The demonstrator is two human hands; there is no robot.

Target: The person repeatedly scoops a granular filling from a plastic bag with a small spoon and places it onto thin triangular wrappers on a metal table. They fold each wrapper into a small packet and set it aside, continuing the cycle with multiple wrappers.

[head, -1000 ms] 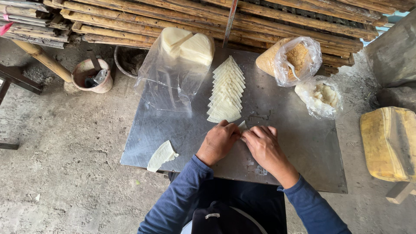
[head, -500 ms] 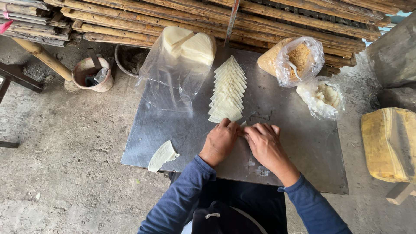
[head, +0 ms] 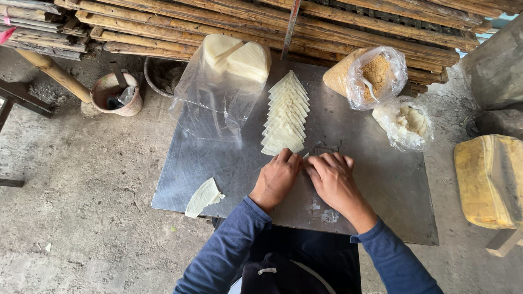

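Seen from the head camera, looking straight down: a grey metal surface (head: 376, 179) is set on a concrete floor, with stacked bamboo poles (head: 338, 22) along its far edge. Both hands are laid palm down at the near middle of the surface, side by side and touching. The left hand (head: 277, 178) and the right hand (head: 333, 179) are curled over a small pale piece (head: 305, 156), of which only a sliver is seen between the fingertips; whether it is pinched or merely pressed flat cannot be told.

Just beyond the fingers, a fanned row of pale triangular wrappers (head: 285, 115) is laid out. A clear bag of wrapper stock (head: 229, 71) is placed far left, a bag of brown crumbs (head: 376, 73) and a bag of white filling (head: 406, 122) far right. One loose wrapper (head: 202, 197) is left at the near left edge.

The fold is probably best made with even pressure from both thumbs, edges kept aligned, and the fanned row left undisturbed.
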